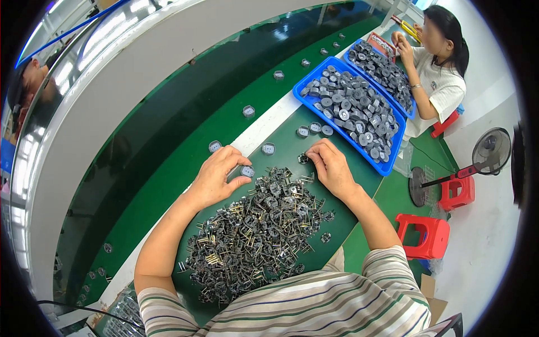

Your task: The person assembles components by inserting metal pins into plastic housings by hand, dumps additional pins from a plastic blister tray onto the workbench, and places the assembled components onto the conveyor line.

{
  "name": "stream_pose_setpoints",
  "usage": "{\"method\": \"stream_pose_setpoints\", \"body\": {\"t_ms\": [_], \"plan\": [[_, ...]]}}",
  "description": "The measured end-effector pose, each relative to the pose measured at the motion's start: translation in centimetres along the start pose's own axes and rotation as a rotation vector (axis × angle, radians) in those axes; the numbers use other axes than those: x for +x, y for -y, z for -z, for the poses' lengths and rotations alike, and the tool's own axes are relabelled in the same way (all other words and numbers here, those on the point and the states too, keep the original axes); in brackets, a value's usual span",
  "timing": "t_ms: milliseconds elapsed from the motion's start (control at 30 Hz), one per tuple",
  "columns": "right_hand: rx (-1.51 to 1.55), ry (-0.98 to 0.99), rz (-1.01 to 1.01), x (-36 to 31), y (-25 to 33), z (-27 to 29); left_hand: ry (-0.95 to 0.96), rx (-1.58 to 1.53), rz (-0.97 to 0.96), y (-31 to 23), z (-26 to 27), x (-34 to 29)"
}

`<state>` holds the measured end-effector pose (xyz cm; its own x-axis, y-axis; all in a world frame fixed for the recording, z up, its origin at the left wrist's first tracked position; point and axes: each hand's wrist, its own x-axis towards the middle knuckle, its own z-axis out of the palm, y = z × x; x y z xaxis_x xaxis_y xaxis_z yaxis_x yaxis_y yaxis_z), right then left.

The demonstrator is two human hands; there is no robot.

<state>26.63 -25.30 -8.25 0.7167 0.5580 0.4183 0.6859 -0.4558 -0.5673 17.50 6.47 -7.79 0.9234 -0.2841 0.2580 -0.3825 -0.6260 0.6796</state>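
My left hand point(214, 178) pinches a small round grey plastic housing point(247, 171) between thumb and fingers, above the far left edge of a heap of parts. Between the fingertips of my right hand point(332, 171) is a small black part point(303, 158), its details too small to make out. Below both hands spreads the heap of black parts with brass-coloured pins point(258, 230) on the green tabletop. One loose grey housing point(268, 148) lies between the hands, just beyond them. Three more housings point(315, 128) sit beyond my right hand, beside a blue tray point(387, 167).
The blue tray and a second blue tray point(412, 109) behind it are full of grey housings. Spaced housings point(249, 112) lie on a green conveyor belt point(168, 185) at left. A co-worker point(438, 73) sits at far right, near red stools point(424, 236) and a fan point(491, 149).
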Motion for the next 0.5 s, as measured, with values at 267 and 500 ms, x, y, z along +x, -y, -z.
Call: {"method": "stream_pose_setpoints", "body": {"t_ms": [267, 500], "plan": [[-0.037, 0.073, 0.011, 1.7, 1.2, 0.1, -0.073, 0.010, -0.088, 0.5, -0.6, 0.2], [0.203, 0.143, 0.120, 6.2, 5.9, -3.6, -0.153, 0.059, 0.026, 0.3, -1.4, 0.3]]}}
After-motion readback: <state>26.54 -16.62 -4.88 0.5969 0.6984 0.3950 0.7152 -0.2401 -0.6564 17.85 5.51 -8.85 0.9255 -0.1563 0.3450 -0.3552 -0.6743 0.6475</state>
